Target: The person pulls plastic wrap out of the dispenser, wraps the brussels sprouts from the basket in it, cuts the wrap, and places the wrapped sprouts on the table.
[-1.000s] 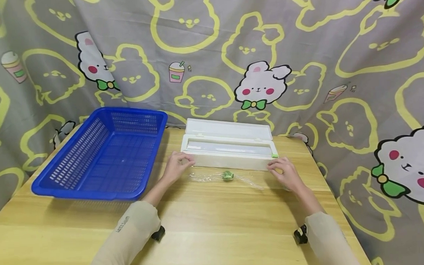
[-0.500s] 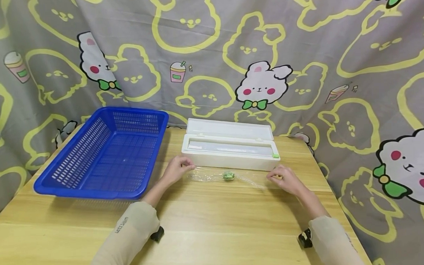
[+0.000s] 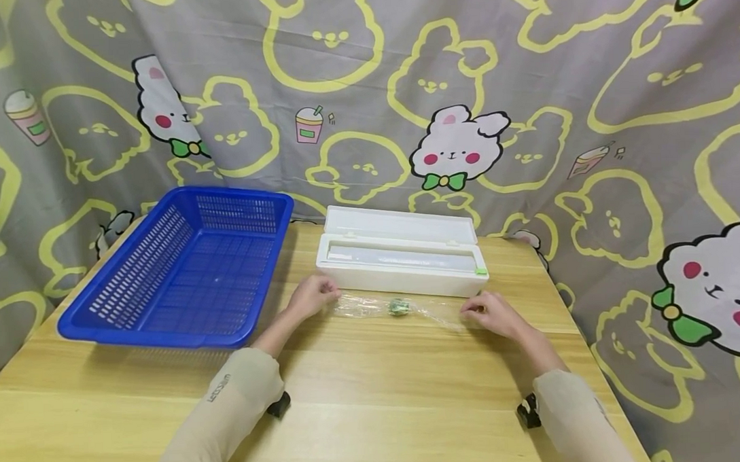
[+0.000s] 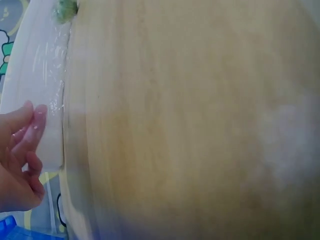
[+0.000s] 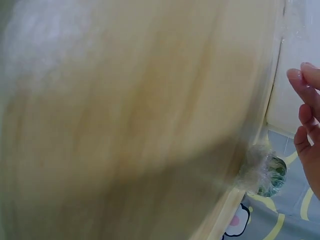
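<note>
A small green vegetable piece [image 3: 399, 307] sits at the middle of a strip of clear cling film [image 3: 360, 305], in front of a long white cling film box [image 3: 402, 282]. My left hand [image 3: 313, 295] pinches the strip's left end between thumb and forefinger. At the other end, my right hand [image 3: 494, 314] pinches the film the same way. The left wrist view shows the gathered, shiny film [image 4: 58, 65] running from the fingertips to the green piece [image 4: 65, 11]. Beside my right hand in its wrist view lies a film-wrapped green ball [image 5: 270, 175], hidden in the head view.
The box's lid [image 3: 400, 224] stands open at the back, with a roll [image 3: 401, 256] inside. A blue plastic basket [image 3: 225, 277] occupies the table's left side. A patterned curtain [image 3: 353, 89] hangs behind the wooden table [image 3: 376, 407].
Both hands have come slightly nearer the body, the right one away from the box's corner. Between them the green piece has turned, and the film on its left looks more bunched.
</note>
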Tool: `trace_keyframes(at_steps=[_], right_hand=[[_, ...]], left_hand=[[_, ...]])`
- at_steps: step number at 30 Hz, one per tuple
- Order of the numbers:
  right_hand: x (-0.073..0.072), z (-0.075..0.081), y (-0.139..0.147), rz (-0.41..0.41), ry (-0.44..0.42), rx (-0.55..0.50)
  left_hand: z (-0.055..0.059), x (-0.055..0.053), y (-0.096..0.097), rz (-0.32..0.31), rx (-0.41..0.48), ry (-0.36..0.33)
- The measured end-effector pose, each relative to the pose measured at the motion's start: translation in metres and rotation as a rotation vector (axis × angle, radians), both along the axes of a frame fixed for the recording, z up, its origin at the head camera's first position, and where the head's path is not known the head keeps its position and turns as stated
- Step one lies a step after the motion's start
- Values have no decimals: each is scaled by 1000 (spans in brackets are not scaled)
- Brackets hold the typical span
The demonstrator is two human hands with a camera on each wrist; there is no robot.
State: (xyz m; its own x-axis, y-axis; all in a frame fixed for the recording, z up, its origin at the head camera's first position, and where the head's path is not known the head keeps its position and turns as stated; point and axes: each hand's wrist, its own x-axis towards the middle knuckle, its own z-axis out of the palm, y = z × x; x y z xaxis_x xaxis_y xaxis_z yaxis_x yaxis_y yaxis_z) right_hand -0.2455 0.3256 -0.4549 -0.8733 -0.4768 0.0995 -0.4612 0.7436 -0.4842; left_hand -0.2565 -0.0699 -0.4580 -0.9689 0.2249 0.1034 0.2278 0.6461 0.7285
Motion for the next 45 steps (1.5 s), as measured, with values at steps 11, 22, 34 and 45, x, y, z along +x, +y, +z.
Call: trace_keyframes(at_steps=[11,22,34,45], right_hand=[[-7,-3,-3,22,-81,78],[-12,-2,-13,-56,-155,190],[-13,0,-19,-75,-162,255],[-12,0,-14,-53,-186,251]], left_hand=[[7,-3,11,79,-217,-176],[6,-7,22,109,-434,-212],[2,-10,33,49,-578,-62],[3,2,37,-9,-580,102]])
